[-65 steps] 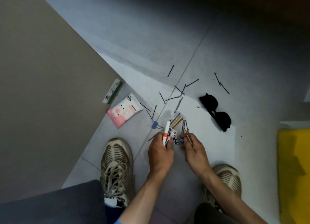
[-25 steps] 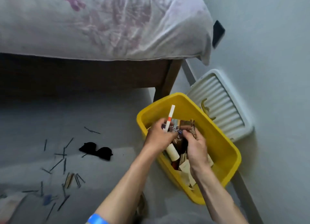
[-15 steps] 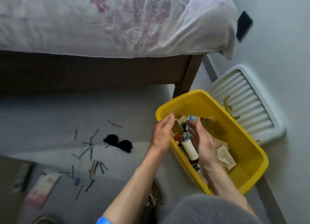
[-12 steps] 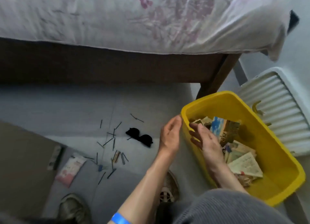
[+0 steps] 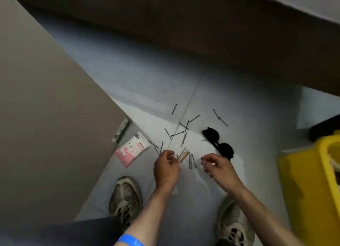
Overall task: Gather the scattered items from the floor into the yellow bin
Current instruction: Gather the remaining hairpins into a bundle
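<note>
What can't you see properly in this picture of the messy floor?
- The yellow bin: cut off by the right edge of the head view, so its contents are mostly out of sight.
- The left hand: seen from the back, so its fingertips hide whether it pinches a hairpin.
- The pink packet: its print is too small and blurred to read.
- The sunglasses: one end is covered by the right hand.
</note>
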The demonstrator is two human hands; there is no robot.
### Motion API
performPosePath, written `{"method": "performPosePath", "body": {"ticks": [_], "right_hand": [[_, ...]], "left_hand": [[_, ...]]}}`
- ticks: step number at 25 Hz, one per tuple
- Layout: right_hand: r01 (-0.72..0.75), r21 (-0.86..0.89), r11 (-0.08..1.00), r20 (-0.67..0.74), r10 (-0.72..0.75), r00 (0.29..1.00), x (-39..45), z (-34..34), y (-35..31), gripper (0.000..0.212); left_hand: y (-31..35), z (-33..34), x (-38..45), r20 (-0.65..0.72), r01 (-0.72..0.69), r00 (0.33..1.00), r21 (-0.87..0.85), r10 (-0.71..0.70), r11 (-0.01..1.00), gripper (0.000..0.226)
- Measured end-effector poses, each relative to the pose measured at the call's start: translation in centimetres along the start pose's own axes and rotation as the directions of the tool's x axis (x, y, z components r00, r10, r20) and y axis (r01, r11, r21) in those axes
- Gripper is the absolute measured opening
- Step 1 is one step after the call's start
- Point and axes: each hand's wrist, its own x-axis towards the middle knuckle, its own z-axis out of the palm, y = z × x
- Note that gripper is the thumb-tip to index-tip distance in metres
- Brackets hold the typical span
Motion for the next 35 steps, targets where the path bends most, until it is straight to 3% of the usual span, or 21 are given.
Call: {"method": "performPosePath", "body": {"ticks": [4, 7, 9, 11, 13, 14, 16, 20, 21, 23, 26, 28, 30, 32, 33, 35], "right_hand": [[0.059, -0.198, 0.978, 0.018, -0.057, 0.998, 3.7, 3.9, 0.4, 0.009], [0.133, -0.411, 0.902, -0.071, -0.177, 0.982, 4.7, 5.6, 0.3, 0.010], [0.236, -0.601, 0.764, -0.044, -0.327, 0.944, 5.1, 6.1, 0.5, 0.019], [0.368, -0.758, 0.539, 0.124, -0.434, 0.892, 5.7, 6.5, 1.0, 0.027], [0.433, -0.827, 0.359, 0.238, -0.474, 0.848, 6.3, 6.5, 1.2, 0.020], [0.441, -0.838, 0.320, 0.251, -0.491, 0.834, 6.5, 6.5, 1.2, 0.014], [0.432, -0.826, 0.362, 0.213, -0.509, 0.834, 6.6, 6.4, 1.2, 0.002], [0.301, -0.582, 0.755, 0.017, -0.359, 0.933, 5.8, 6.3, 1.1, 0.014], [0.278, -0.521, 0.807, 0.008, -0.321, 0.947, 5.5, 6.4, 1.0, 0.014], [0.291, -0.462, 0.838, 0.049, -0.303, 0.952, 5.1, 6.3, 0.7, 0.012], [0.358, -0.481, 0.801, 0.132, -0.337, 0.932, 5.7, 5.4, 0.1, 0.012], [0.348, -0.496, 0.796, 0.002, -0.400, 0.916, 8.0, 3.9, -0.7, 0.017], [0.191, -0.536, 0.823, -0.284, -0.388, 0.877, 11.0, 1.6, -1.8, 0.030], [-0.077, -0.489, 0.869, -0.524, -0.222, 0.822, 13.7, -1.0, -2.8, 0.038], [-0.187, -0.464, 0.866, -0.555, -0.119, 0.823, 14.6, -1.8, -2.9, 0.039], [-0.232, -0.483, 0.844, -0.497, -0.046, 0.866, 15.6, -2.2, -2.4, 0.036]], "left_hand": [[-2.9, -2.6, 3.1, -0.113, -0.019, 0.993, 0.183, 0.041, 0.983, 0.016], [-2.6, -2.9, 4.8, -0.112, -0.094, 0.985, 0.300, 0.133, 0.949, 0.015], [-2.7, -2.6, 5.2, -0.048, -0.154, 0.981, 0.401, 0.189, 0.903, 0.011], [-3.3, -2.1, 4.8, 0.000, -0.201, 0.974, 0.448, 0.225, 0.871, 0.008], [-4.1, -2.2, 4.4, -0.042, -0.167, 0.979, 0.402, 0.200, 0.900, 0.008], [-4.5, -2.6, 4.2, -0.074, -0.152, 0.978, 0.373, 0.193, 0.915, 0.009], [-5.4, -3.3, 3.9, -0.112, -0.162, 0.970, 0.357, 0.214, 0.920, 0.010], [-5.7, -3.9, 3.4, -0.064, -0.190, 0.972, 0.350, 0.225, 0.917, 0.023], [-5.6, -3.7, 3.6, -0.026, -0.189, 0.977, 0.368, 0.214, 0.910, 0.027], [-5.3, -3.3, 3.9, 0.068, -0.229, 0.973, 0.410, 0.220, 0.883, 0.029], [-4.6, -2.4, 4.1, 0.139, -0.334, 0.942, 0.357, 0.304, 0.872, 0.027], [-3.9, -1.8, 4.9, 0.053, -0.348, 0.934, 0.353, 0.353, 0.869, 0.032], [-3.3, -1.3, 5.7, -0.011, -0.313, 0.937, 0.409, 0.348, 0.857, 0.039], [-2.8, -0.6, 6.0, 0.039, -0.342, 0.931, 0.434, 0.362, 0.833, 0.040], [-2.7, -0.3, 5.9, 0.097, -0.390, 0.917, 0.417, 0.386, 0.821, 0.038], [-2.6, 0.1, 5.5, 0.228, -0.488, 0.873, 0.387, 0.431, 0.782, 0.035]]}}
